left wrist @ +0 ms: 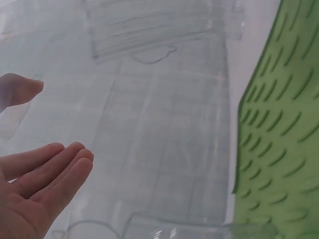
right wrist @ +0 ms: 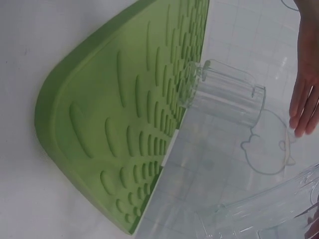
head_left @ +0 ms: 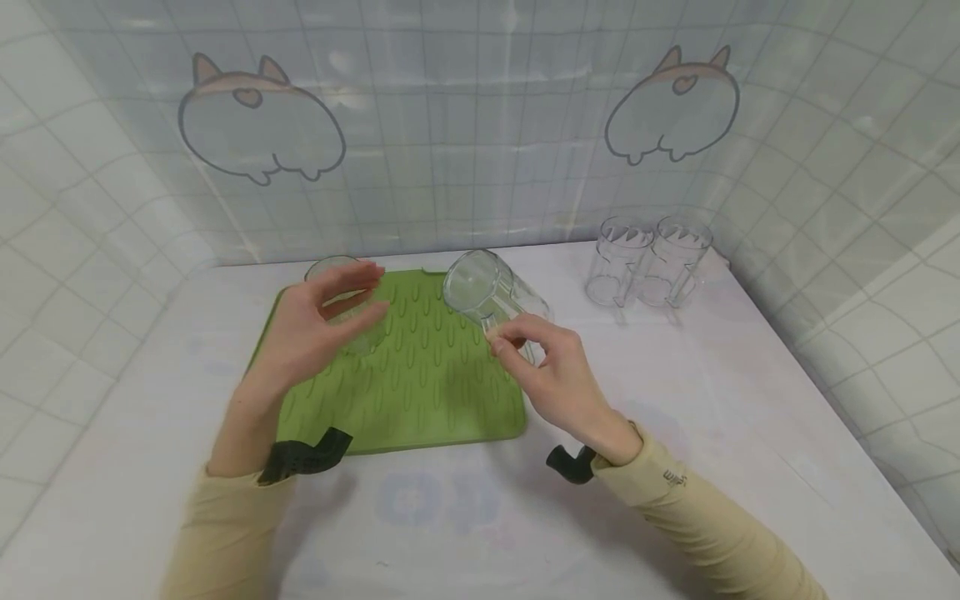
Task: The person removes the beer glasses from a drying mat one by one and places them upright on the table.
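Observation:
My right hand [head_left: 558, 375] pinches the handle of a clear glass mug [head_left: 517, 300], which hangs tilted above the right part of a green ribbed mat [head_left: 405, 421]. Its mouth points up and to the left. A second clear mug [right wrist: 224, 92] stands on the mat's left part, partly hidden behind my left hand [head_left: 300, 329] in the head view. That hand is raised with fingers straight and thumb apart, holding nothing. In the left wrist view the left hand [left wrist: 45, 184] shows a wide gap between thumb and fingers. Only fingertips of the right hand [right wrist: 314, 226] show in the right wrist view.
Two more clear mugs [head_left: 618, 262] [head_left: 671, 262] stand side by side at the back right of the white table covering [head_left: 450, 517]. A grid-patterned curtain [head_left: 465, 133] with cartoon drawings rises behind and along both sides.

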A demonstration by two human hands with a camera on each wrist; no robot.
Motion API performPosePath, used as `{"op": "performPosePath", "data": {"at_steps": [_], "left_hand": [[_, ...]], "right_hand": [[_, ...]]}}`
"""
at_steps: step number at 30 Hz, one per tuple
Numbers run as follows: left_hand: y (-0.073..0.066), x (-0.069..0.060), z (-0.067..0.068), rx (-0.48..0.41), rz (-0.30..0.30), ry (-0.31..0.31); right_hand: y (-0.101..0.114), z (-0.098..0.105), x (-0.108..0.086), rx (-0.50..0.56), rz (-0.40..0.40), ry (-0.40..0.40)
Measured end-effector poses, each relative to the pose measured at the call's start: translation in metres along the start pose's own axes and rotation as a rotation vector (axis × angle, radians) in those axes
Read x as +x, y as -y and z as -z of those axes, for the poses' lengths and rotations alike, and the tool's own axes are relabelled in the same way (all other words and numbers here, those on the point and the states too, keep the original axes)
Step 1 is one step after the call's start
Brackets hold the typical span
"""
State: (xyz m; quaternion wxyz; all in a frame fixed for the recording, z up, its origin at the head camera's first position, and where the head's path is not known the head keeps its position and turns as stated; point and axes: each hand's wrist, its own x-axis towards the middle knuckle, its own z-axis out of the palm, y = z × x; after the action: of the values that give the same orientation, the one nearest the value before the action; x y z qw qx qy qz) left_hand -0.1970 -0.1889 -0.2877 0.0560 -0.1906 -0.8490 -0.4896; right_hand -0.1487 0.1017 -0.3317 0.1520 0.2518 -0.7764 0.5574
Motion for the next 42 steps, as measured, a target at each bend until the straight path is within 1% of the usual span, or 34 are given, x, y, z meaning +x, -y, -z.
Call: {"op": "performPosePath", "data": {"at_steps": [5,9,13,16,22,27,34,42], "left_hand": [[0.003,0.003,-0.016,0.013,0.016,0.073],[0.003,0.004,-0.027,-0.001,-0.008,0.101],[0.003,0.004,-0.037,-0.048,-0.027,0.127],[0.002,0.004,-0.042,-0.078,-0.033,0.132],[0.001,0.004,-0.047,-0.114,-0.037,0.118],[0.0,0.006,-0.05,-0.141,-0.018,0.133],[-0.001,0.006,-0.05,-0.115,-0.001,0.147],[0.0,0.006,-0.049,-0.106,0.024,0.158]], "right_hand": [[0.0,-0.001,0.0,0.003,0.045,-0.002],[0.0,-0.003,0.001,0.009,0.061,0.005],[0.0,-0.004,0.001,0.005,0.055,0.015],[0.001,-0.005,0.001,0.003,0.057,0.021],[0.003,-0.007,0.0,-0.006,0.081,0.029],[0.002,-0.008,0.0,-0.017,0.093,0.041],[0.001,-0.012,0.0,-0.042,0.138,0.054],[0.001,-0.019,0.0,-0.106,0.213,0.042]]}}
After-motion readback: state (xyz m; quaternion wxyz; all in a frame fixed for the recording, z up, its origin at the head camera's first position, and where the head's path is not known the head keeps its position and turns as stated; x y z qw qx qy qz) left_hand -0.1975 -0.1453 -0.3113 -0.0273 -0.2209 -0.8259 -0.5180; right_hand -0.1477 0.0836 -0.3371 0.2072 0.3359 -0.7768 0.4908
